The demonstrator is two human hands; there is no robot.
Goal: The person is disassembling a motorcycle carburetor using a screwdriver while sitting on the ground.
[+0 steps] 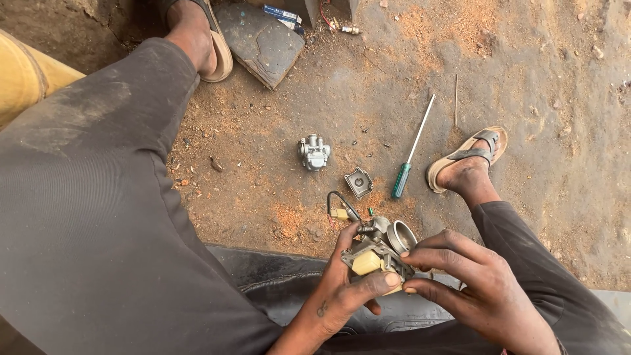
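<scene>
While sitting low over bare, reddish dirt ground (526, 85), gripping with both hands a grey metal carburettor with a cream plastic float (379, 253), just above a black padded seat edge (276, 283) at the bottom of the view. Left hand (342, 289) wrapping the underside of that carburettor, thumb pressing across the cream float, fingers curling up behind the body. Right hand (473, 279) closing on the same part from the other side, fingertips pinching at its lower edge beside the round metal throat. Trailing from the carburettor's top, a short black wire ending in a small yellowish connector (338, 212). Lying on the dirt well ahead of the hands, a second, smaller silver carburettor body (314, 152); just to its right and nearer, a small grey metal cover plate, roughly square (359, 182); beside that, a long screwdriver with a green handle (410, 152), shaft pointing away and to the right, and a thin metal rod (455, 100) farther out. Resting near the screwdriver, right foot in a tan sandal (468, 160); planted at the top, left foot in a matching sandal (197, 36), next to a flat dark slab of rubber (259, 43). Filling the left side, a leg in dusty dark trousers (98, 217).
</scene>
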